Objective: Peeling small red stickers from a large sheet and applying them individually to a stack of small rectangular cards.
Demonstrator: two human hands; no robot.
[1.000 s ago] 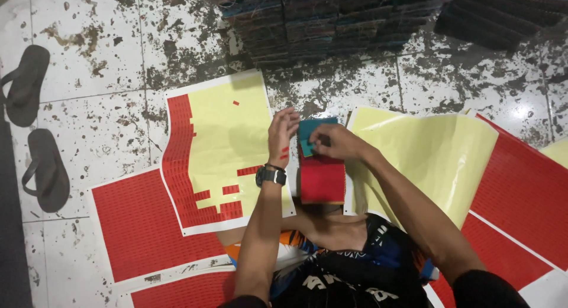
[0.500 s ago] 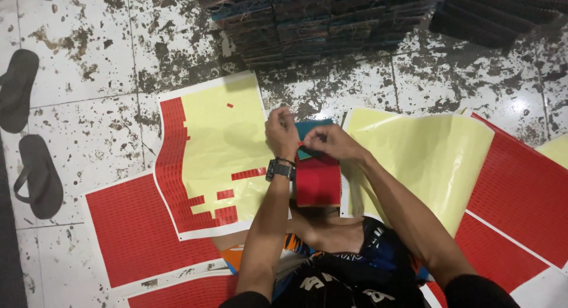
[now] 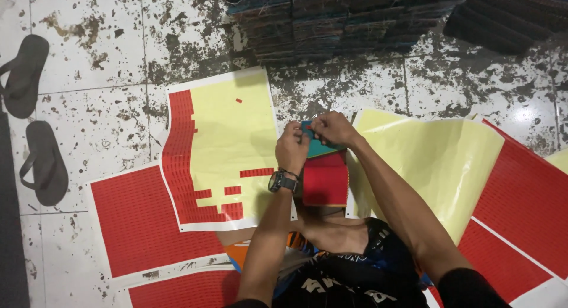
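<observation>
A small book with a red and teal cover is held upright above my lap. My left hand, with a black wristwatch on its wrist, grips its top left edge. My right hand pinches the teal top part, fingertips close to the left hand's. Whether a small red sticker sits between the fingertips cannot be told. Just left of the hands lies a yellow backing sheet with red stickers along its left and bottom edges.
Full red sticker sheets lie on the stained tile floor at left and at right. A peeled yellow sheet lies right. Stacks of dark books stand at the top. Two sandals lie far left.
Both hands and the book have stayed together over the lap with small finger shifts. The view has drifted slightly, so the sheets and sandals sit a little differently in frame.
</observation>
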